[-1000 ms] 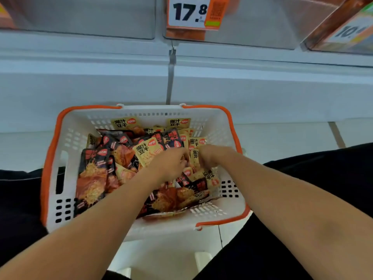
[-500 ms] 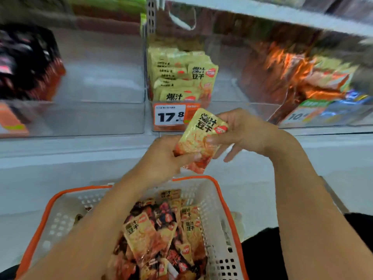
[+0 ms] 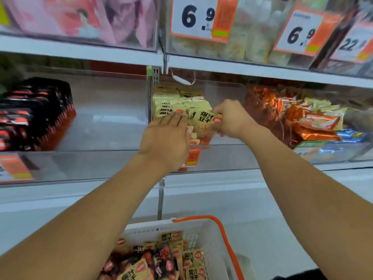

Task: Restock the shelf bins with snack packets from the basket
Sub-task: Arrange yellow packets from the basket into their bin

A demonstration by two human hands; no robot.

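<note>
My right hand (image 3: pixel 230 120) grips a yellow snack packet (image 3: pixel 203 122) with black lettering, holding it inside the clear shelf bin (image 3: pixel 222 156) against a row of matching yellow packets (image 3: pixel 171 104). My left hand (image 3: pixel 167 138) lies flat with straight fingers against the front of that row, just left of the held packet. Below, the white basket with orange rim (image 3: pixel 226 235) holds several yellow and dark red packets (image 3: pixel 161 261).
The left bin (image 3: pixel 84 122) has black and red packets (image 3: pixel 34 114) at its left side. The bin to the right holds orange foil packs (image 3: pixel 282 114). An upper shelf (image 3: pixel 80 49) carries price tags (image 3: pixel 197 17) reading 6.9.
Both hands rose from the basket to the shelf. The left hand let go of the yellow packet; the right hand carried it into the bin. The view tilted upward.
</note>
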